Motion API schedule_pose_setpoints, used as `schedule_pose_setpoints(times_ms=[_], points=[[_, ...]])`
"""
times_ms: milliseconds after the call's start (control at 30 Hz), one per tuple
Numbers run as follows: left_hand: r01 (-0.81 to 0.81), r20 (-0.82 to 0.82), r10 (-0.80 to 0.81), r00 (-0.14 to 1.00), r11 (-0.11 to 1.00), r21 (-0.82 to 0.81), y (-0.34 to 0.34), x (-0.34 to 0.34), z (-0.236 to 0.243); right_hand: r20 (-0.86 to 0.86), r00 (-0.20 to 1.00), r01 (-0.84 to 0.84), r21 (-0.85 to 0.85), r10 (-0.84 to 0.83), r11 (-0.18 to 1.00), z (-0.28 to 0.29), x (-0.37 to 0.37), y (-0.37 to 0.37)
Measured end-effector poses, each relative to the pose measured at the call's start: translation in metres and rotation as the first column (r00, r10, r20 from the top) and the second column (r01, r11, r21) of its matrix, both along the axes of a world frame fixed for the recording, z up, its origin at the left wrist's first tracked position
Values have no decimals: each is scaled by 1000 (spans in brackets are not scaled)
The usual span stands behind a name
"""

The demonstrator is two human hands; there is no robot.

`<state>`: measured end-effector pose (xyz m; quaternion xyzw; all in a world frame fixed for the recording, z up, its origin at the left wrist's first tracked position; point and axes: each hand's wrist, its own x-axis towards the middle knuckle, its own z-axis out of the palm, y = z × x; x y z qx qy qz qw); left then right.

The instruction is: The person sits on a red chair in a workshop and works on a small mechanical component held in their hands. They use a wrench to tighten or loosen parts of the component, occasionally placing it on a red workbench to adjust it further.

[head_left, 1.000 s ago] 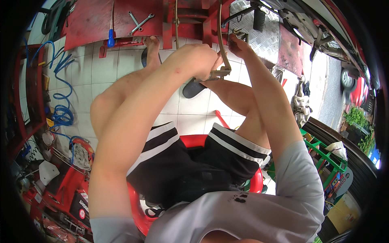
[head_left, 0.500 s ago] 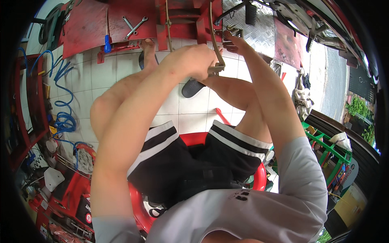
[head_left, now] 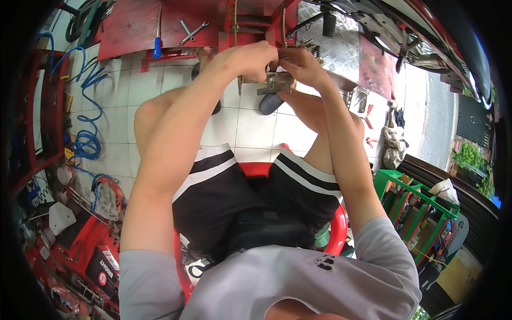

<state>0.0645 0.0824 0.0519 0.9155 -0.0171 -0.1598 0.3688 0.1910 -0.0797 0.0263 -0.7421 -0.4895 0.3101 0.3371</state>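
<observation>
My left hand (head_left: pixel 258 60) is closed, its fingers curled at the upper edge of a worn, brownish metal bracket (head_left: pixel 276 83). The bracket hangs between my knees, in front of the red lift bench. Beside it my right hand (head_left: pixel 303 66) is closed too, thumb and fingers pinched together just above the bracket's right part. What sits between those fingertips is too hidden to name. The two hands nearly meet. Beyond them, thin curved metal bars (head_left: pixel 235 24) run toward the red frame.
On the red bench top (head_left: pixel 128 32) lie a blue-handled screwdriver (head_left: pixel 157 47) and crossed wrenches (head_left: pixel 192 33). A motorcycle (head_left: pixel 394 40) stands at the far right. A coiled blue air hose (head_left: pixel 85 144) hangs at left; a green rack (head_left: pixel 413 208) stands at right. I sit on a red stool (head_left: pixel 337 232).
My right hand has come back from the far side to meet my left hand at the bracket. The bracket has turned and shifted slightly left.
</observation>
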Motion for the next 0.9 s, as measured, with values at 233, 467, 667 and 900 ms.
schedule_pose_setpoints(times_ms=[233,467,667,900], points=[[-2,-104,3,995,1000,9,2,1,6,-6,956,-277,-358,294,892,24,-1,18],[-134,-68,141,988,986,101,-3,-5,5,36,909,-345,-493,415,798,27,0,18],[-295,227,252,941,938,180,-39,-32,14,54,879,-409,-424,473,808,28,4,22],[-349,458,74,886,757,552,-77,-49,-10,61,886,-424,-293,460,857,8,8,27]])
